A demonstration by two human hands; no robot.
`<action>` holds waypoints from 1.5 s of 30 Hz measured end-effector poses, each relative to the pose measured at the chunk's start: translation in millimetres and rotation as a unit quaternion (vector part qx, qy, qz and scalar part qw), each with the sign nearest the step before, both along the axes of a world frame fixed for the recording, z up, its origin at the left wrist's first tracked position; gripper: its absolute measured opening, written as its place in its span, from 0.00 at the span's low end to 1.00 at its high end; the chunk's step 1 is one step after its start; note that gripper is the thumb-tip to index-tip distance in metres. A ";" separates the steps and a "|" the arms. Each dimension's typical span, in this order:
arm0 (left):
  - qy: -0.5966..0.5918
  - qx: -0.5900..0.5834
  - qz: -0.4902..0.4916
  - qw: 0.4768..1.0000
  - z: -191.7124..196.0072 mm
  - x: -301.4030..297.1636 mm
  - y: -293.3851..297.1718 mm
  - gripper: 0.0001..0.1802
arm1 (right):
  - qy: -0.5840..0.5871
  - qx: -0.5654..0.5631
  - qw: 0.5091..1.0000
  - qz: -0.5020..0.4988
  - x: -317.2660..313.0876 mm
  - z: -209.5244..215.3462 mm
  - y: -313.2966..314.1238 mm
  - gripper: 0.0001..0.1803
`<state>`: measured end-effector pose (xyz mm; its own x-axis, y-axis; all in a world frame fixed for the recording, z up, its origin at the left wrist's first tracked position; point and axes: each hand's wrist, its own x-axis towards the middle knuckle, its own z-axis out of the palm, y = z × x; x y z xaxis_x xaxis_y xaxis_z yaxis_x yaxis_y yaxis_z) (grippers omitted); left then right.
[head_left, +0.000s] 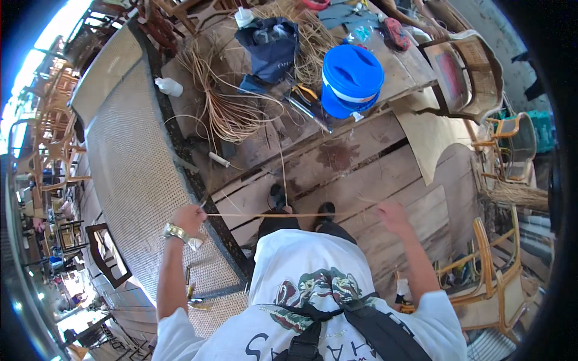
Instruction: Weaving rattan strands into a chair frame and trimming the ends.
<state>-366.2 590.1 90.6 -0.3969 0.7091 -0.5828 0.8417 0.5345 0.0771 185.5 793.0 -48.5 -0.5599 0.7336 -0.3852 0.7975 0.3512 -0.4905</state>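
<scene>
A thin tan cane strand (271,215) stretches nearly straight across in front of my shirt. My left hand (189,219), a metal watch on its wrist, is closed on the strand's left end beside the dark-edged woven cane panel (135,150). A slim dark tip sticks up by its fingers; what it belongs to is unclear. My right hand (392,216) is raised at the other end, fingers drawn together around the strand, which blurs close to them. Ahead, a coiled bundle of cane strands (220,114) lies on the wooden work surface (271,147).
A blue lidded bucket (353,81) stands on the work surface. Near it are orange-handled pliers (304,92), a dark bag (268,48) and a white bottle (168,86). Wooden chairs (490,277) stand at the right; more furniture crowds the left. Wooden boards (385,234) lie below my hands.
</scene>
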 end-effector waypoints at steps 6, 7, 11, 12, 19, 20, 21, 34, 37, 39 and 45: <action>0.089 -0.011 -0.066 0.994 32.9 -92.4 5.9 0.15 | -0.292 0.094 0.947 -0.095 206.0 -52.0 -74.3 0.12; 0.109 -0.015 -0.060 0.992 39.9 -111.3 12.6 0.15 | -0.309 0.068 0.938 -0.139 224.2 -60.2 -89.8 0.13; 0.107 0.076 -0.046 0.990 69.6 -192.8 50.2 0.13 | -0.405 0.030 0.901 -0.152 276.8 -79.8 -143.1 0.17; 0.121 0.076 -0.077 0.987 72.9 -211.4 68.0 0.13 | -0.391 0.046 0.891 -0.224 281.6 -84.4 -154.1 0.17; 0.205 0.401 -0.144 0.881 170.5 -326.5 275.2 0.10 | -0.427 -0.127 0.858 -0.255 126.8 -79.9 -129.0 0.16; 0.292 0.458 -0.083 0.835 204.0 -341.6 305.3 0.14 | -0.231 -0.023 0.910 -0.343 62.5 -72.1 -114.8 0.13; 0.364 0.530 -0.081 0.762 222.8 -348.6 326.2 0.16 | -0.067 -0.033 0.946 -0.317 1.6 -60.7 -84.5 0.13; -0.089 0.183 -0.183 0.962 -132.5 -121.3 331.4 0.19 | 0.383 0.050 0.897 -0.216 -397.9 84.7 131.7 0.07; -0.177 0.098 -0.134 0.970 -192.4 -129.9 309.4 0.24 | 0.338 -0.018 0.915 -0.218 -381.2 65.2 119.8 0.07; -0.145 0.173 -0.245 0.943 -213.0 -143.7 293.3 0.24 | 0.274 -0.038 0.935 -0.224 -371.3 54.4 111.6 0.08; -0.025 0.045 -0.217 0.975 -170.3 -181.5 288.1 0.33 | 0.259 -0.034 0.926 -0.274 -368.8 46.8 100.1 0.09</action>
<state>-547.7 878.1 -79.7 -0.0203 0.8531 -0.5213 0.9810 0.1177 0.1544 -183.3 893.1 -1.7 -0.2340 0.9459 -0.2249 0.4992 -0.0816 -0.8627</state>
